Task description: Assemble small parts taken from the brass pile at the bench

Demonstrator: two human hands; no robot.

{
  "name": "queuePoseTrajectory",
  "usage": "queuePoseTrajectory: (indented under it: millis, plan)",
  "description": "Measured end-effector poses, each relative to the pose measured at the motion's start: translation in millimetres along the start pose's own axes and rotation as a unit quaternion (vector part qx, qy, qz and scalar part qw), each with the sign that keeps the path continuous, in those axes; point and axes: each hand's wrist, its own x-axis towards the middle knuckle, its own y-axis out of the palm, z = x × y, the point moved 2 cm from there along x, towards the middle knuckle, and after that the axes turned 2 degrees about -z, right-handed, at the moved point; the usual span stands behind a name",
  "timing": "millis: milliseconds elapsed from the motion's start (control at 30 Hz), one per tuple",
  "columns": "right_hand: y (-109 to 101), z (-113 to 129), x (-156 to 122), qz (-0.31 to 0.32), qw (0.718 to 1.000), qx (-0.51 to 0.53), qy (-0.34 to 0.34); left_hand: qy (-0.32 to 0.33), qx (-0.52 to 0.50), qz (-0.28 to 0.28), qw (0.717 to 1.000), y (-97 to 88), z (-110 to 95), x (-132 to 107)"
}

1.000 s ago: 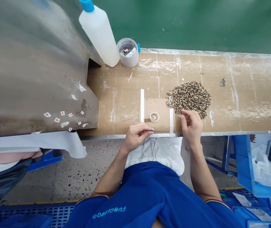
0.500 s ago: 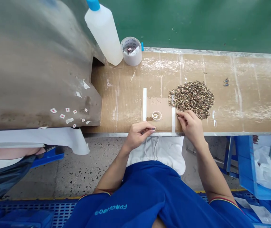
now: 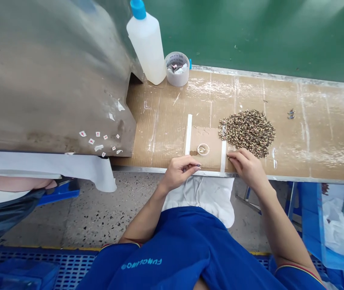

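At the tabletop [image 3: 316,161] edge, my left hand [image 3: 179,174] was pressed together, any held item too small to tell; right hand [image 3: 247,169] grip unclear, just below the speckled parts pile [image 3: 247,133]. Small-part handling, I judged; next called for a clean pick.

Heap of small speckled parts [image 3: 247,133], beside right hand [image 3: 246,167]
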Motion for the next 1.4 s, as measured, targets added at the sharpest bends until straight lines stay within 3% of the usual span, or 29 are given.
queuePoseTrajectory:
  millis: [300, 600, 833, 1167, 1400]
  plan:
    - [10.9, 4.6, 6.4, -0.076, 0.996, 0.034, 0.024, -0.003, -0.003, 0.004, 1.0, 0.8, 0.8, 0.2]
    - [16.6, 14.6, 5.8, -0.101, 0.992, 0.022, 0.068, -0.012, 0.0, 0.018, 1.0, -0.1, 0.3, 1.1]
    - [20.6, 25.8, -1.3, -0.135, 0.971, 0.095, 0.17, 0.001, 0.019, 0.027, 0.999, 0.0, 0.4, 1.8]
    - [39.9, 68.1, -3.1, -0.077, 0.92, 0.307, 0.232, 0.018, 0.117, 0.034, 0.992, 8.8, -8.0, 4.3]
    - [52.5, 71.1, -4.2, -0.051, 0.885, 0.377, 0.267, 0.027, 0.156, 0.041, 0.987, 13.2, -7.7, 3.3]
